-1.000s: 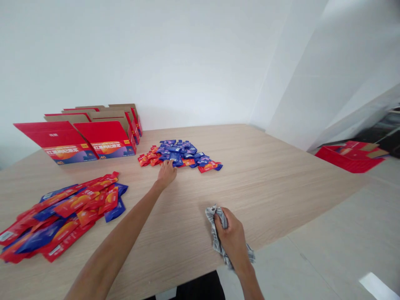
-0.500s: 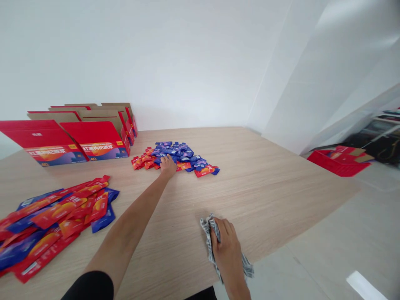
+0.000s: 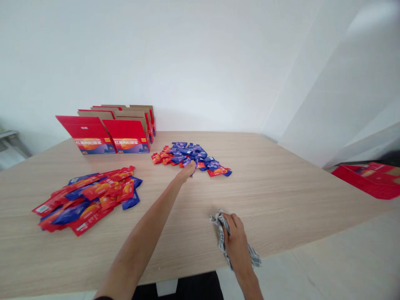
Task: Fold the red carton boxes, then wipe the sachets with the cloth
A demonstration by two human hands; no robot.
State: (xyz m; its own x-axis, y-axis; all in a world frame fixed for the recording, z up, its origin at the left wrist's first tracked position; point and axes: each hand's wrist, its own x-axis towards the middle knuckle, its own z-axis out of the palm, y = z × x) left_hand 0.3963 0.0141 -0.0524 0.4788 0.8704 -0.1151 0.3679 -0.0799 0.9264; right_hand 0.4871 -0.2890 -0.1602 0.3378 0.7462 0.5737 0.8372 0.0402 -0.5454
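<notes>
My left hand reaches to the near edge of a loose pile of blue and red sachets on the table. Its fingers are closed around a blue sachet that sticks out past the fingertips. Near the table's front edge, my right hand is wrapped over a crumpled grey-and-white striped cloth, pressing it on the wood. Part of the cloth trails out to the right from under the wrist.
A second heap of longer red and blue sachets lies at the left on the table. Behind it stand several open red cartons, flaps up. Beyond the right edge is a red box. A white wall rises behind.
My view has swung left and shows more of the near table edge. My left hand has closed on a blue sachet from the pile. The right hand still grips the cloth.
</notes>
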